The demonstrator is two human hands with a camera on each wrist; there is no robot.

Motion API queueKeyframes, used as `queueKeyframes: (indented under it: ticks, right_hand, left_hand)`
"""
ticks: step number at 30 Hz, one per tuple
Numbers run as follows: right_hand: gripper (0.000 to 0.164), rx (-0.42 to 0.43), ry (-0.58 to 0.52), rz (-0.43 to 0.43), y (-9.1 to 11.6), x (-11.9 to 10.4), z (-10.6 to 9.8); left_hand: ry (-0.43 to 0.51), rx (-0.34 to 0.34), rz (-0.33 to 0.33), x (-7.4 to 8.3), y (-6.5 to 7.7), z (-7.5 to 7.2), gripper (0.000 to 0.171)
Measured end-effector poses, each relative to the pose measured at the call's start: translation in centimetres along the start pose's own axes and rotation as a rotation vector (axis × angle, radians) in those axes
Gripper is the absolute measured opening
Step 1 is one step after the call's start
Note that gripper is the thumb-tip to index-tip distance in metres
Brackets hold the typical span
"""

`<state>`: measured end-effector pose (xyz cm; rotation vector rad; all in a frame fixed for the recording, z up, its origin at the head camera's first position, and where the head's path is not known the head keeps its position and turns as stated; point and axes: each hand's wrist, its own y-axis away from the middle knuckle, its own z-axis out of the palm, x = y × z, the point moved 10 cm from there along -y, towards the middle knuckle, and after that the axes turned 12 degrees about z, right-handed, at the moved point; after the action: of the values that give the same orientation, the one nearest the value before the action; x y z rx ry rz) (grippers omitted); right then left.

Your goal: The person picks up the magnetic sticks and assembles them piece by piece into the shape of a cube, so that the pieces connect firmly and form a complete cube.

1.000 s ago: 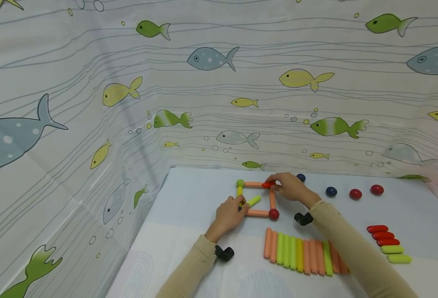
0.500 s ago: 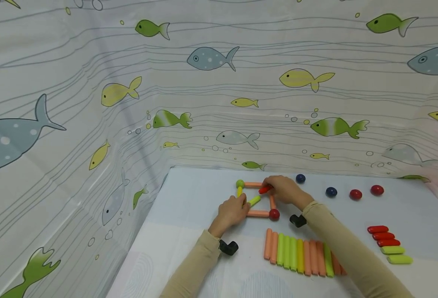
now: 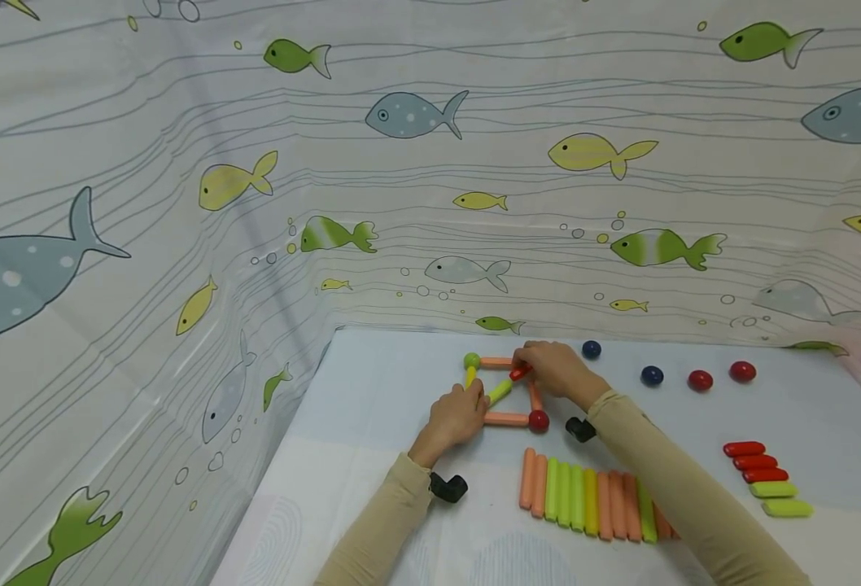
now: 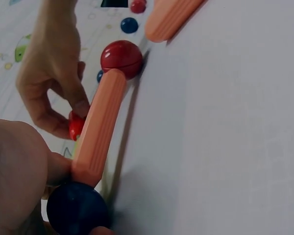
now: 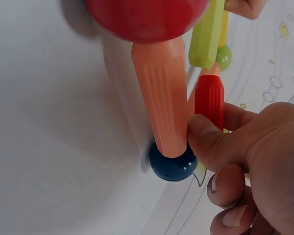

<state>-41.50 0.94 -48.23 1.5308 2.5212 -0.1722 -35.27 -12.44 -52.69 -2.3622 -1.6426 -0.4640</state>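
Observation:
A square frame of sticks and balls lies on the table. Its corners are a green ball (image 3: 472, 360), a red ball (image 3: 539, 421) and two dark blue balls, one at back right (image 5: 173, 161) and one at front left (image 4: 77, 208). My left hand (image 3: 456, 413) grips the front-left blue ball. From that corner a lime stick (image 3: 500, 393) slants across the square. Between thumb and fingertips, my right hand (image 3: 553, 370) pinches a red stick (image 5: 209, 100), its tip right at the lime stick's free end. Orange sticks (image 4: 100, 127) and a yellow stick (image 3: 470, 377) form the sides.
A row of orange, lime and yellow sticks (image 3: 577, 498) lies in front, partly under the right forearm. Short red sticks (image 3: 755, 462) and lime sticks (image 3: 788, 509) lie at right. Loose blue balls (image 3: 652, 375) and red balls (image 3: 742, 372) sit behind them. A fish-patterned curtain (image 3: 416, 187) hangs behind.
My right hand has moved the red stick from over the back-right corner leftward and nearer, to the lime stick's end. My left hand has stayed at its corner, shifting slightly.

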Motion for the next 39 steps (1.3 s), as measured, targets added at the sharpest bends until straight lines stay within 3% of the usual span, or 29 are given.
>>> queueKeyframes:
  ticks: [8, 21, 31, 39]
  right_hand:
    - [0.038, 0.035, 0.03, -0.023, -0.16, -0.16, -0.33]
    - [0.034, 0.015, 0.006, -0.016, 0.13, 0.07, -0.25]
    - [0.04, 0.035, -0.007, -0.044, 0.04, -0.22, -0.25]
    - [0.033, 0.036, -0.028, -0.046, -0.09, -0.23, 0.16]
  left_hand:
    - [0.002, 0.01, -0.002, -0.21, -0.09, -0.06, 0.025]
    - [0.016, 0.022, 0.002, 0.01, 0.03, -0.05, 0.022]
    - [-0.003, 0.01, 0.005, -0.01, 0.0, -0.05, 0.023]
    - [0.008, -0.002, 0.005, -0.04, 0.07, 0.2, 0.023]
